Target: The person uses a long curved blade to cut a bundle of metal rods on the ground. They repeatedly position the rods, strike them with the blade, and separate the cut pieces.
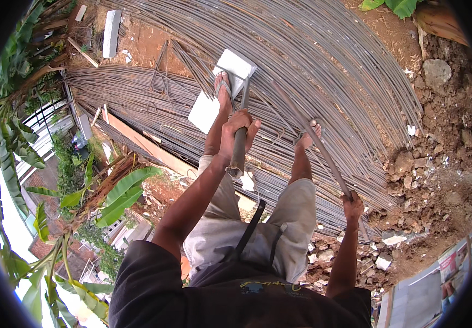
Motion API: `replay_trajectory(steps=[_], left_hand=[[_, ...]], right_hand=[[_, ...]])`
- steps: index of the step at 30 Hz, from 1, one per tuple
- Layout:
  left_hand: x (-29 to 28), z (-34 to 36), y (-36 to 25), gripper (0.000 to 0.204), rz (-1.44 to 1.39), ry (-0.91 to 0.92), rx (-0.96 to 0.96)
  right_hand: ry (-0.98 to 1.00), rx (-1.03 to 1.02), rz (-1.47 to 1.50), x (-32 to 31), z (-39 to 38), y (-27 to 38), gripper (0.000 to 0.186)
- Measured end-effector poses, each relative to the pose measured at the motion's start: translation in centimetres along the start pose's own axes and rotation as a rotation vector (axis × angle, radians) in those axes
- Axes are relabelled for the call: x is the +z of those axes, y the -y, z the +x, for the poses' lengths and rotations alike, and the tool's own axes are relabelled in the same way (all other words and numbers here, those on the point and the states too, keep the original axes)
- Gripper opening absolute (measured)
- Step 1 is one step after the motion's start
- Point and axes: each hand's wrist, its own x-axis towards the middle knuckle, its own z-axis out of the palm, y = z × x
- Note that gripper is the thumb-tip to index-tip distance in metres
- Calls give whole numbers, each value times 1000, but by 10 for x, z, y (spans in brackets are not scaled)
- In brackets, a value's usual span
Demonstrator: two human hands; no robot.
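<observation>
My left hand [239, 131] is wrapped round a grey metal pipe [238, 153], whose hollow near end points back toward me. The pipe's far end reaches the white block [237, 63] on which my left sandalled foot rests. Out to the right, my right hand [353, 206] is closed round a long brownish metal bar [319, 143]. This bar slants up and to the left over the steel rods, passing beside my right foot, and a short length sticks out behind the hand. Whether the pipe or the bar is joined to a rod cannot be made out.
Long steel reinforcing rods [350, 71] lie in a wide layer beneath and around my feet. Loose soil and rubble [411, 191] border them at right. Banana leaves [127, 194] and a wooden plank [140, 143] are at left. Another white block [111, 34] lies at the far left.
</observation>
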Motion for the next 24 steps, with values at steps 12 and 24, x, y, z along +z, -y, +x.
replay_trajectory(steps=[12, 24], left_hand=[[-46, 13, 32, 27, -165, -95, -99], [-32, 27, 18, 31, -90, -138, -54]], right_hand=[[94, 168, 29, 39, 20, 48, 65], [148, 173, 16, 50, 59, 19, 64]])
